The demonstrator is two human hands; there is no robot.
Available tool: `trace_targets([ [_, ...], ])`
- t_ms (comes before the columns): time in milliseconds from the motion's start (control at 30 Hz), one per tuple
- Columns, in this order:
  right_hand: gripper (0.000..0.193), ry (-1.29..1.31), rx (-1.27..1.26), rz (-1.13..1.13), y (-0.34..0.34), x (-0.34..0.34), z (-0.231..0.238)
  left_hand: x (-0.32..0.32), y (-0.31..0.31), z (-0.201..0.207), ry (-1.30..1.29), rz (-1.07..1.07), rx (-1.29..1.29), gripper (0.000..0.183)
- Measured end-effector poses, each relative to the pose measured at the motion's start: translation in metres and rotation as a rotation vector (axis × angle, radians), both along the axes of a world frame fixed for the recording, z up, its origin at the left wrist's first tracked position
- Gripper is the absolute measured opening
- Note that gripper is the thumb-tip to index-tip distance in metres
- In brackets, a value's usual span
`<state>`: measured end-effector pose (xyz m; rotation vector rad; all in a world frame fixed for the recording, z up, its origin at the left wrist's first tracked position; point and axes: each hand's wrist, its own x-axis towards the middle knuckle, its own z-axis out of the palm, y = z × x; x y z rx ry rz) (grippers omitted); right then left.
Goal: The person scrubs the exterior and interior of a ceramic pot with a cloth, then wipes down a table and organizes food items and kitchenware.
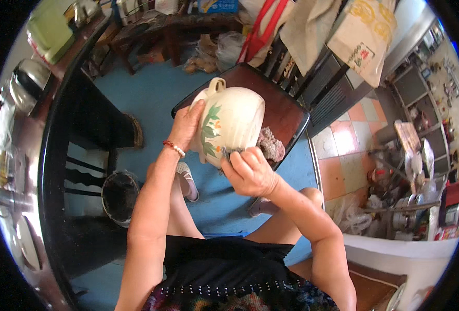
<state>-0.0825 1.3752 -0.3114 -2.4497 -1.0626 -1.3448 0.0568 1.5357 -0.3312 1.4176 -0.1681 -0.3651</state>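
Observation:
A cream ceramic pot (pixel 240 116) with a painted green leaf and orange marks is tipped on its side above a dark wooden chair seat (pixel 284 103). My left hand (pixel 187 123) grips it near the rim, below a loop handle (pixel 217 85). Against the pot's lower side, my right hand (pixel 251 171) is closed on a grey wire scourer (pixel 233 151), mostly hidden by the fingers. A crumpled greyish-pink cloth (pixel 270 145) lies on the seat just beyond my right hand.
At left stands a dark table (pixel 58 155) with a metal kettle (pixel 31 83), and a black bin (pixel 120 192) is below. Cloth bags (pixel 363 39) hang over the chair back. Plastic bags (pixel 230 51) lie on the blue floor at the back. Cluttered shelves (pixel 413 207) stand at right.

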Motion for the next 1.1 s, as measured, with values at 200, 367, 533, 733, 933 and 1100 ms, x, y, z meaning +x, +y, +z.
trace_targets([
  [200,0.027,0.189,0.780,-0.087,-0.036,0.067,0.015,-0.005,-0.006,0.008,-0.026,0.034,0.067,0.045],
  [367,0.036,0.179,0.289,-0.027,0.013,-0.005,-0.016,-0.010,-0.005,0.018,-0.007,0.048,0.165,0.047],
  [533,0.027,-0.049,0.444,-0.040,-0.005,0.029,-0.005,-0.011,-0.009,0.015,0.000,0.060,0.112,0.045],
  [733,0.035,0.101,0.374,-0.088,-0.002,0.007,-0.012,-0.011,-0.013,0.016,-0.019,0.106,0.173,0.048],
  [933,0.034,0.037,0.509,-0.033,-0.031,-0.011,-0.035,-0.012,-0.010,0.016,0.001,0.152,0.130,0.046],
  [1100,0.038,0.385,0.572,-0.698,-0.156,0.063,-0.084,-0.008,-0.026,0.012,0.022,0.118,0.101,0.046],
])
